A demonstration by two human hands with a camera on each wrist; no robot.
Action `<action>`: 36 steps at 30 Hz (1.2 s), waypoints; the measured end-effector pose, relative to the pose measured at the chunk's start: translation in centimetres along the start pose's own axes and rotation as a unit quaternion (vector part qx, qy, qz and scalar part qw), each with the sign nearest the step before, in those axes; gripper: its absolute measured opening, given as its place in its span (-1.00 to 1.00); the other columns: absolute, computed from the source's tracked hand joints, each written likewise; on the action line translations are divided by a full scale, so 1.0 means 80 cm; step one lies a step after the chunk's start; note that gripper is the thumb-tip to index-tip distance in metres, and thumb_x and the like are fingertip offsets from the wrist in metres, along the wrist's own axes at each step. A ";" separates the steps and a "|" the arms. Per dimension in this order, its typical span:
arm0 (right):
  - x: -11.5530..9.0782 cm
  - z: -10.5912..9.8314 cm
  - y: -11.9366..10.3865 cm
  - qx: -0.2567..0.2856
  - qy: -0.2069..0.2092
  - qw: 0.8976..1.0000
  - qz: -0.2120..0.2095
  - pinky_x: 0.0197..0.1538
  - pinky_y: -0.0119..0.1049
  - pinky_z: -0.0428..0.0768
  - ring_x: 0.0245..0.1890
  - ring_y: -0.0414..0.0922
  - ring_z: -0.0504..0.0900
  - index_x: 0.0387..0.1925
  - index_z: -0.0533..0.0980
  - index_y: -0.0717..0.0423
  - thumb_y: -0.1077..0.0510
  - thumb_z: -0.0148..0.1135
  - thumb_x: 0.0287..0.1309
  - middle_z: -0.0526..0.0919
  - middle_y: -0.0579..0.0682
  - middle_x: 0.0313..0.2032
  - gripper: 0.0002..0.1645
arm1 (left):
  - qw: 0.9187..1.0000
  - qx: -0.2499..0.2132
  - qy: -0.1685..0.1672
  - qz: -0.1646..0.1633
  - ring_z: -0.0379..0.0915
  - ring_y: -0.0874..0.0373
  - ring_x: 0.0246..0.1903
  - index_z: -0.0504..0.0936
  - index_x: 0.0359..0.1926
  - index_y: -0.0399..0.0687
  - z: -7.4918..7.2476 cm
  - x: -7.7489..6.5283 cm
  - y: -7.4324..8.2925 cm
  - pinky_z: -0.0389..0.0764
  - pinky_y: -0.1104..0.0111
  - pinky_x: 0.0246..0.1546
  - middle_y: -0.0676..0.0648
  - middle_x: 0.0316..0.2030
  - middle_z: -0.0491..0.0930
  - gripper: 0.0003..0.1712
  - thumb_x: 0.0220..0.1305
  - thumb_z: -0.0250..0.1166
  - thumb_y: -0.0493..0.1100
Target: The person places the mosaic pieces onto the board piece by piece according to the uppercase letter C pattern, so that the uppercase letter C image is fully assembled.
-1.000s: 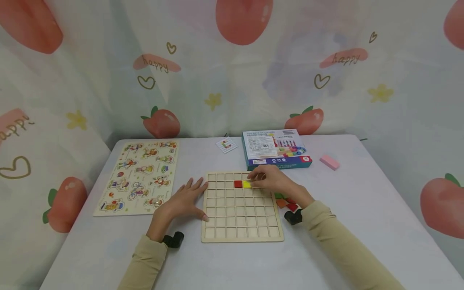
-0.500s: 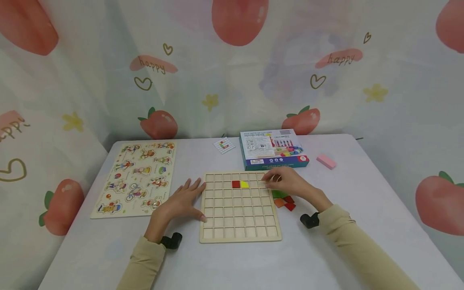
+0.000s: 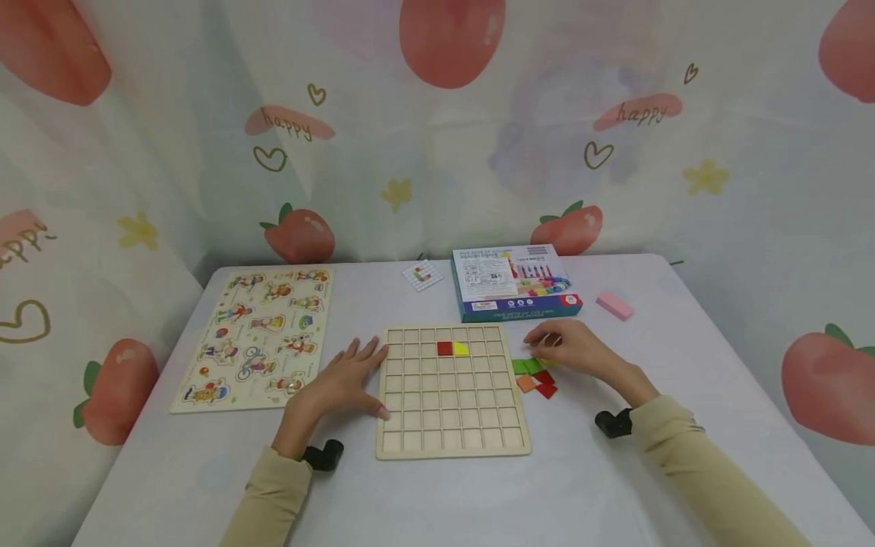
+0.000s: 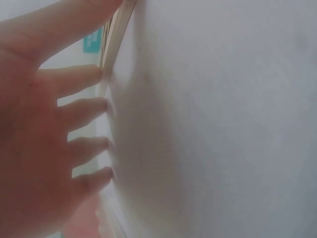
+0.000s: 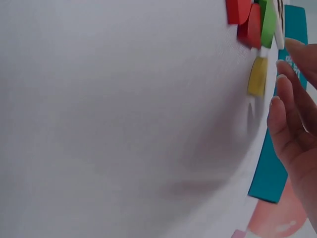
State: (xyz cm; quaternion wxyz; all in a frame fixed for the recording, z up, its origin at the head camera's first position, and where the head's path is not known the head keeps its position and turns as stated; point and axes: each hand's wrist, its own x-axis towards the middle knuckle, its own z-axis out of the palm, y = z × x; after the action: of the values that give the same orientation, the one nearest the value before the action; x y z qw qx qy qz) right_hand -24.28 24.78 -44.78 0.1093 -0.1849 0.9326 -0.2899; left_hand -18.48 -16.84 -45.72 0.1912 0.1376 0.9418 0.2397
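Observation:
My left hand (image 3: 335, 389) is spread along the left side of a wooden grid board (image 3: 453, 399), its thumb and index finger at the edge. In the left wrist view, its straight fingers (image 4: 86, 106) reach down to the white tabletop. Set in the board's second row are a red square tile (image 3: 445, 348) and a yellow tile (image 3: 461, 349) with a curved side. My right hand (image 3: 577, 351) hovers over loose tiles beyond the board's right edge, its fingers loosely bent and holding nothing. Below its fingertips in the right wrist view lies a yellow block (image 5: 257, 77); green tiles (image 3: 526, 367) and red tiles (image 3: 546, 390) sit close by.
An orange tile (image 3: 526, 383) lies among the loose pieces. Behind the board are a patterned card (image 3: 422, 275) and a blue-and-white box (image 3: 519, 281). A pink block (image 3: 615, 305) stands at the back right, and a picture puzzle board (image 3: 256, 338) lies on the left.
My right hand has let go of the yellow tile on the board and moved right, over the loose tiles. The left hand has kept its place at the board's edge.

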 end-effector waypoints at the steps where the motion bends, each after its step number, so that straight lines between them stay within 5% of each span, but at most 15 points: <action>1: -0.002 -0.001 0.003 -0.001 0.000 1.000 0.001 -0.14 -0.35 0.63 -0.21 -0.08 0.59 -0.03 0.72 0.14 0.18 0.39 0.25 0.77 0.02 -0.14 -0.73 | 1.000 -0.001 0.001 0.000 -0.37 -0.25 0.63 0.13 0.61 -0.09 0.000 0.000 0.000 -0.20 -0.12 0.62 -0.17 0.64 -0.08 0.33 -0.09 0.68 0.10; 19: -0.016 -0.012 0.014 -0.004 -0.027 0.998 0.062 -0.13 -0.31 0.62 -0.19 -0.06 0.56 -0.11 0.68 0.18 0.16 0.45 0.20 0.72 0.03 -0.20 -0.75 | 1.000 -0.005 0.001 -0.001 -0.39 -0.25 0.63 0.13 0.61 -0.07 0.000 -0.002 -0.001 -0.21 -0.13 0.62 -0.16 0.65 -0.10 0.34 -0.11 0.68 0.10; 27: -0.012 -0.009 0.016 0.001 -0.028 0.998 0.050 -0.11 -0.30 0.64 -0.24 -0.10 0.58 -0.24 0.64 0.11 0.16 0.46 0.19 0.69 -0.05 -0.31 -0.84 | 1.000 -0.003 0.001 -0.003 -0.39 -0.23 0.64 0.13 0.61 -0.07 0.000 -0.001 0.001 -0.22 -0.11 0.63 -0.15 0.65 -0.10 0.34 -0.11 0.68 0.10; 36: -0.007 -0.006 0.005 0.023 -0.004 0.999 0.045 -0.08 -0.34 0.66 -0.22 -0.11 0.62 -0.11 0.67 0.13 0.12 0.43 0.25 0.72 -0.04 -0.27 -0.77 | 1.000 -0.005 0.001 -0.001 -0.39 -0.23 0.64 0.13 0.61 -0.07 0.001 0.000 0.000 -0.22 -0.10 0.63 -0.15 0.65 -0.09 0.33 -0.10 0.68 0.10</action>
State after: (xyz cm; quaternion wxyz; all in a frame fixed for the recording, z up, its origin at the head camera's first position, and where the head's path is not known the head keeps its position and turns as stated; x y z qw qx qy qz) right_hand -24.04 25.53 -44.54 0.1305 -0.1419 0.9325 -0.3055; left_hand -18.46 -16.79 -45.80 0.1916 0.1353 0.9410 0.2439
